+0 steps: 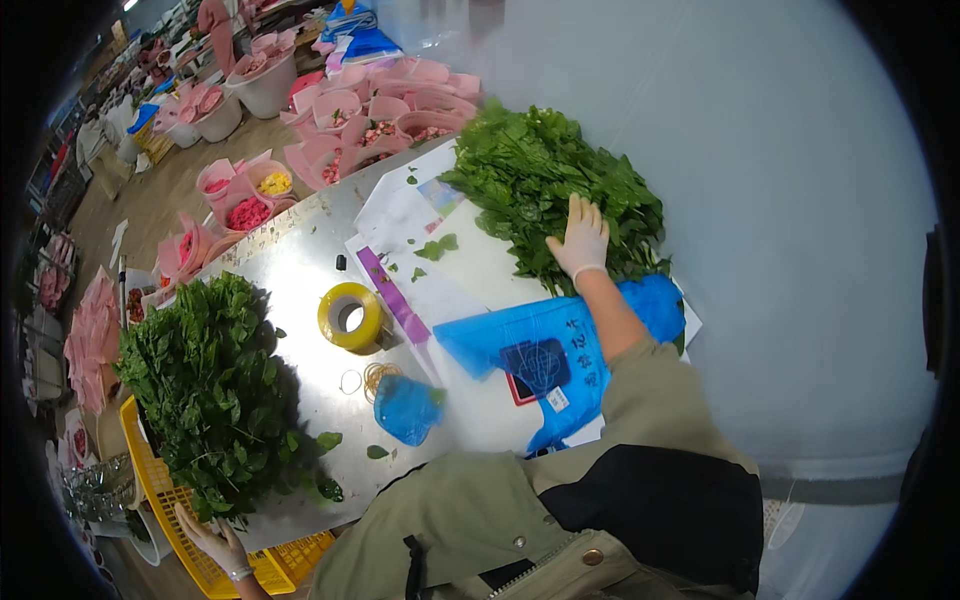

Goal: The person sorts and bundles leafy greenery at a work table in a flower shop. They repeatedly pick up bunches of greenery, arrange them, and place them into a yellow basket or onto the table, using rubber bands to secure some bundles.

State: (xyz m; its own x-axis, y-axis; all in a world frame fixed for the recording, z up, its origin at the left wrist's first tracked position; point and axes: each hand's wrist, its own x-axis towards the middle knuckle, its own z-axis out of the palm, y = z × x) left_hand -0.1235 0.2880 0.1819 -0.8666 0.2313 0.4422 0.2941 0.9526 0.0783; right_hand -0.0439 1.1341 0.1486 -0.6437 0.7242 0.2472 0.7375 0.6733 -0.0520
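A thin white glove covers my right hand [583, 241], which rests with spread fingers on a big heap of leafy green stems [555, 180] at the table's far right. Just below that hand lies a blue printed plastic sleeve [480, 337], partly over a phone-like dark object with a red edge [525, 390]. My left hand [214, 541], gloved too, is at the lower left, beside the bottom of another leafy green pile [217, 390]; its fingers are apart, and whether they touch the leaves is unclear.
A roll of yellow tape [350, 316], rubber bands [381, 381] and a crumpled blue plastic piece [409, 409] lie on the metal table [300, 247]. A yellow crate [161, 487] stands at the left. Pink-wrapped flower bunches [247, 214] line the far edge; people stand farther off.
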